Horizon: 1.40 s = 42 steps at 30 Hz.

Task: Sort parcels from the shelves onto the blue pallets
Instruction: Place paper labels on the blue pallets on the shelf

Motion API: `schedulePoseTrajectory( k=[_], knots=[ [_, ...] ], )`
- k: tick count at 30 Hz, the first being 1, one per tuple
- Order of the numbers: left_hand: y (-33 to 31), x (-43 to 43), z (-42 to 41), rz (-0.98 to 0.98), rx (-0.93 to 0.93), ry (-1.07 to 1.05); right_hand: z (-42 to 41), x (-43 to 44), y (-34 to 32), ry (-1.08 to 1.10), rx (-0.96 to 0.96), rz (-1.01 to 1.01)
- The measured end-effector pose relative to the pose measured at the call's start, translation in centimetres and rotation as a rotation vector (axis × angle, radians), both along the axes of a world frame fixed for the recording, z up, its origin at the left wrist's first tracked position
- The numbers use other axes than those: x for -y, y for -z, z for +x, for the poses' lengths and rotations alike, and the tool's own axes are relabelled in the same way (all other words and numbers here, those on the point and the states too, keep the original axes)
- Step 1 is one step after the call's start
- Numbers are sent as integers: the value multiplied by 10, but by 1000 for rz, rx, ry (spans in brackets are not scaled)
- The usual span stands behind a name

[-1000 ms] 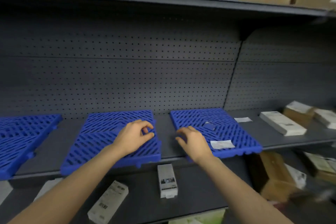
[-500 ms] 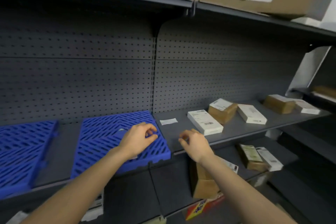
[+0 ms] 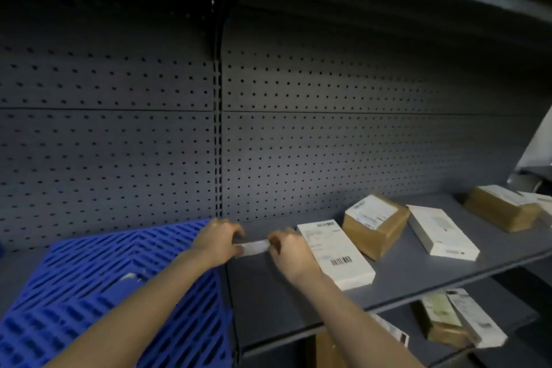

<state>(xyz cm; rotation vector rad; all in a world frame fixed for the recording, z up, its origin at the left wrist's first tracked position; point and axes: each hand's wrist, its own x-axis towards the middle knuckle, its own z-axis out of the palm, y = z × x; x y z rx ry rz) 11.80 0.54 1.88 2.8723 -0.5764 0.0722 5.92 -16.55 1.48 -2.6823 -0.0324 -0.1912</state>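
Pallet (image 3: 98, 287) left on shelf (image 3: 298, 302); paper slip (image 3: 254, 247) beside it; parcels (image 3: 336, 254) right.

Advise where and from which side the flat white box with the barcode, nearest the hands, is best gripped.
Probably across the long edges of the white box, near its front end, coming from above and the shelf's open front. It lies flat, its left edge beside the right hand, and the brown box crowds its far right.

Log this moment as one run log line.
left hand: grips white slip | right hand: grips slip | place: grey shelf, beside blue pallet | parcels: not yet on pallet
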Motion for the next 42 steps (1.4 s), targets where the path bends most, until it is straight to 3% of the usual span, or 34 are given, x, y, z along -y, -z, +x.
schedulePoseTrajectory(
  k=[5,14,19,23,29,42],
  knots=[
    [9,3,25,88,-49,23,48,5,11,-59,-106,-117],
    [8,7,13,-106,-83,36,53,11,15,-119,-58,-47],
    [2,-1,-24,-258,37,-29,25,6,7,-79,20,166],
    [-8,-33,-73,-419,121,-158,-6,-16,-6,-97,83,446],
    [-24,-116,-163,-540,306,-396,-61,-113,-29,-330,89,652],
    [-58,-412,-351,-484,519,-815,-185,-436,-57,-766,58,648]
  ],
)
